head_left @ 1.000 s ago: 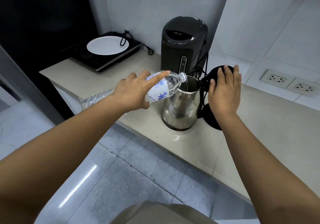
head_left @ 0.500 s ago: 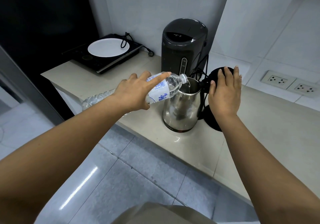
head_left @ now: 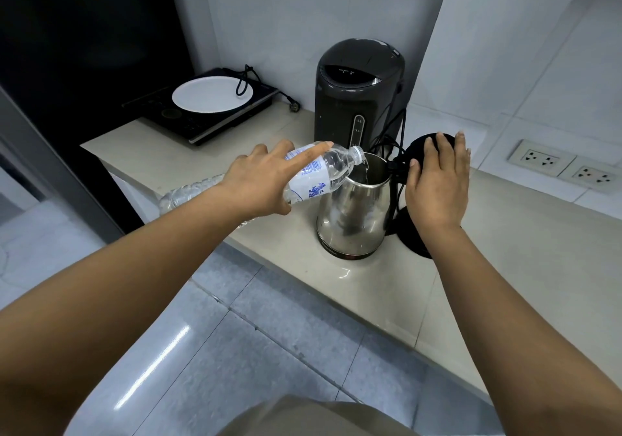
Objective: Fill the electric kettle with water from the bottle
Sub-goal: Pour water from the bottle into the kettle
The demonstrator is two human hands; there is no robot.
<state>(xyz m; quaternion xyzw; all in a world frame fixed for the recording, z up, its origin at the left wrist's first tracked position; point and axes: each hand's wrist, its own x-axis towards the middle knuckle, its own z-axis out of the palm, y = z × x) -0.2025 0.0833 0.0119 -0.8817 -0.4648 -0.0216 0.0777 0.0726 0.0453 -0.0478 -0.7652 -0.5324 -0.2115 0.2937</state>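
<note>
My left hand grips the clear bottle at mid-frame, thumb under it and forefinger stretched along its label. The bottle is tipped so that its mouth sits over the open rim of the steel kettle, and a thin stream of water runs in. The kettle stands on the pale surface, just right of centre. My right hand lies flat, fingers straight, against the raised black lid. A dark hot-water dispenser stands behind the kettle; a white plate rests on the cooktop at upper left.
</note>
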